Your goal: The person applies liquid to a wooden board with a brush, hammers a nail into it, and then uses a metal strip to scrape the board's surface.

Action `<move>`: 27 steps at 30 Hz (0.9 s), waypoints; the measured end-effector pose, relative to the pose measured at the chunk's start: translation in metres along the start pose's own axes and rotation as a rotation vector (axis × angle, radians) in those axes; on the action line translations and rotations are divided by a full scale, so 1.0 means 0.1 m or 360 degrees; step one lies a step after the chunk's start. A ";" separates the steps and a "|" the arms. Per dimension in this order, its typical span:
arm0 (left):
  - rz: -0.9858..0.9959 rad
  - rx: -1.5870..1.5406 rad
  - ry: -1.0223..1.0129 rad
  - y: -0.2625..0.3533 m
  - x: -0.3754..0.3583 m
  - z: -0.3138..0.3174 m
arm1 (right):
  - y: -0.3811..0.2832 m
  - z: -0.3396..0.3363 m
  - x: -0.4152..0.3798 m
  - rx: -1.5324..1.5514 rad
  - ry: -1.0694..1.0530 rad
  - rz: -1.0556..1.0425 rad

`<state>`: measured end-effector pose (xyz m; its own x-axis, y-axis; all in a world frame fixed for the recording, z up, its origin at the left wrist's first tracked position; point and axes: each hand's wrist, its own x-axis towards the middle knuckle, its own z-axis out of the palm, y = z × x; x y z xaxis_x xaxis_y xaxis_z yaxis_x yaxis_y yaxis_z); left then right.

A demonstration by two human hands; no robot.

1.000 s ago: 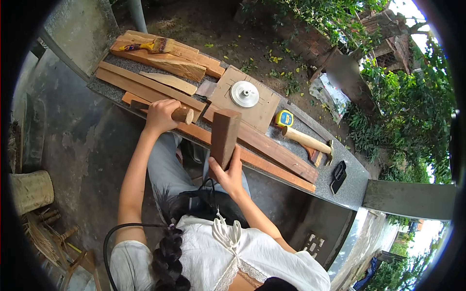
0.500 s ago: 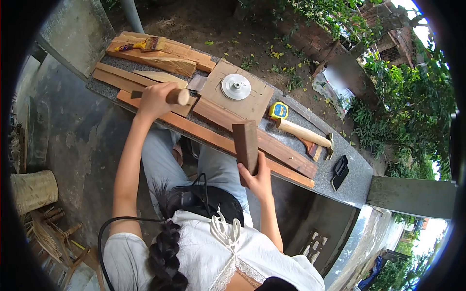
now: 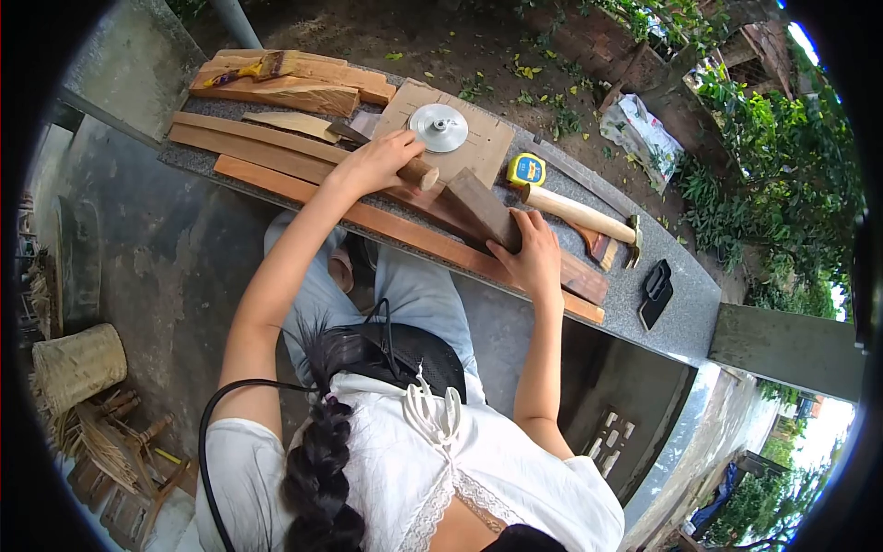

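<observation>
Outdoors, speckled stone bench (image 3: 685, 317) runs slantwise ahead of the seated person. Reddish wood strip (image 3: 395, 226) lies along its near edge; a darker plank (image 3: 584, 278) just beyond, partly hidden by hands and block. Tan board (image 3: 478, 140) behind these, towards the far edge. Hammer (image 3: 575, 212) lies right of the hands, its pale handle end towards them, head away, over a flat brush (image 3: 600, 247).

Hands apart from each other. Right hand (image 3: 536, 250) clamped on the near end of a dark wooden block (image 3: 482, 206), thumb one side, fingers the other; block slants up-left above the darker plank, contact between them cannot be told. Left hand (image 3: 375, 166) closed around a wooden-handled tool (image 3: 420, 175), handle end pointing at the block, dark metal showing beyond the knuckles. Metal disc (image 3: 438, 128) sits on the tan board. Smallest: yellow tape measure (image 3: 526, 169), near the hammer's handle end.
</observation>
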<state>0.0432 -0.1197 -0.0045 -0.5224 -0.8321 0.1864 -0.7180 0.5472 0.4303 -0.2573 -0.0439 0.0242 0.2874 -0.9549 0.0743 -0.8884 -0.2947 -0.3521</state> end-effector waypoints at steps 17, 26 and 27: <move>-0.0125 -0.0001 0.0356 0.25 -0.37 -0.18 | 0.65 -0.30 -0.19 0.0090 0.0658 0.0531; 0.0174 -0.0032 0.0334 0.78 -0.03 0.17 | 1.39 -0.06 -0.18 -0.0512 0.0320 0.0336; 0.0238 -0.0015 0.0291 0.83 0.03 0.23 | 1.31 -0.09 -0.17 -0.0508 0.0289 0.0406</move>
<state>-0.0289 -0.0742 0.0111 -0.5298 -0.7450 0.4053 -0.6342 0.6653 0.3939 -0.3817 -0.0668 -0.0149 0.0023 -0.9808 0.1952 -0.9969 -0.0176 -0.0771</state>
